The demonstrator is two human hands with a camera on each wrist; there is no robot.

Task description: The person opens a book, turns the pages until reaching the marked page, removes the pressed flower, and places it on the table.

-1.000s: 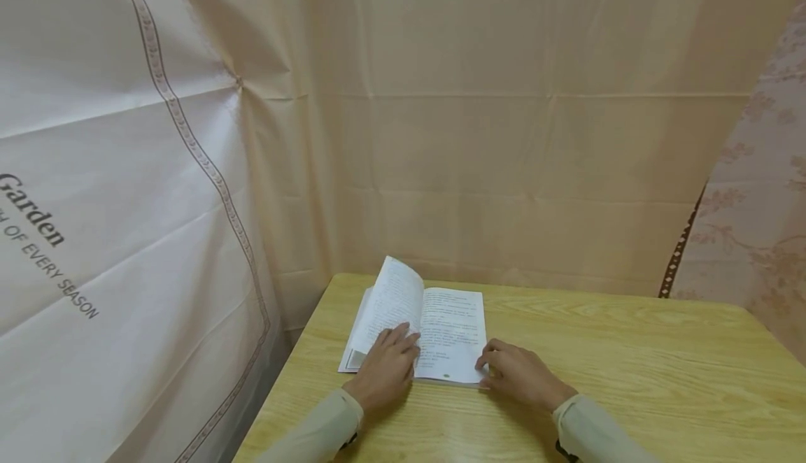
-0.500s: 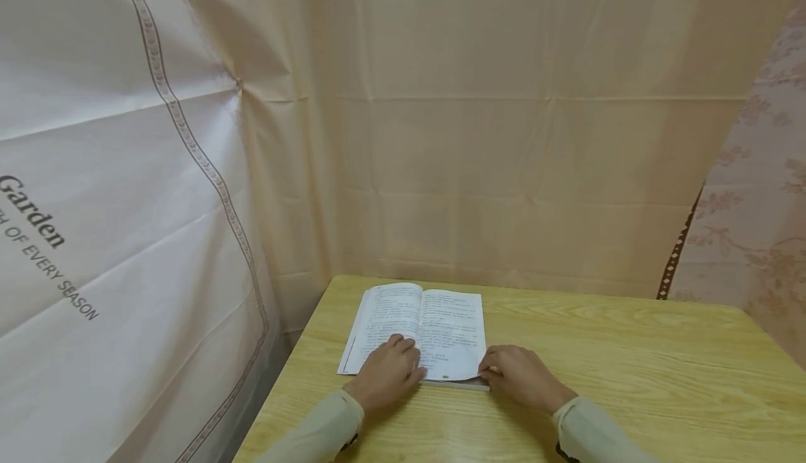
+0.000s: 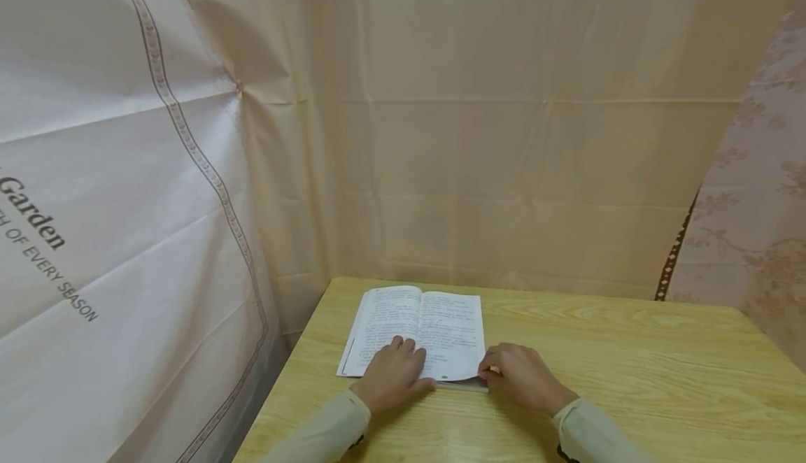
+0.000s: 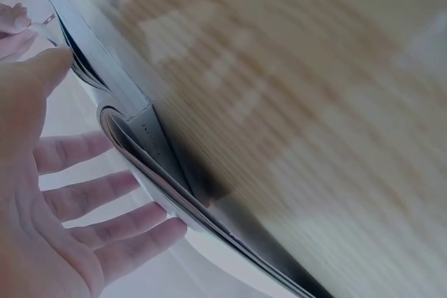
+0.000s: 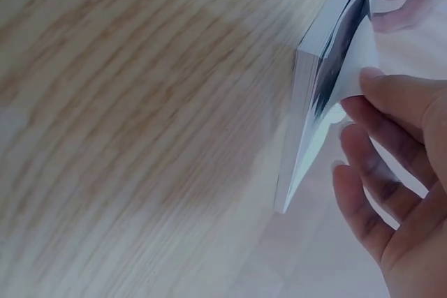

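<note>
Nearest, the left hand (image 3: pixel 393 374) lay flat with fingers spread on the open book's (image 3: pixel 418 330) left page. Just right, the right hand (image 3: pixel 519 378) pinched the near right page corner, lifting it slightly. The book rested on a wooden table (image 3: pixel 630 372), with draped curtains (image 3: pixel 504 134) beyond.

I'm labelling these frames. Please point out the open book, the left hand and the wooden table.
open white paperback book (image 3: pixel 450 326), head view, right page.
left hand (image 3: pixel 390 374), head view, back of hand.
light wooden table (image 3: pixel 630 372), head view, bare top.

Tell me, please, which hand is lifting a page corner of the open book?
The right hand: it pinches the book's lower right page corner, while the left hand lies flat on the left page.
</note>
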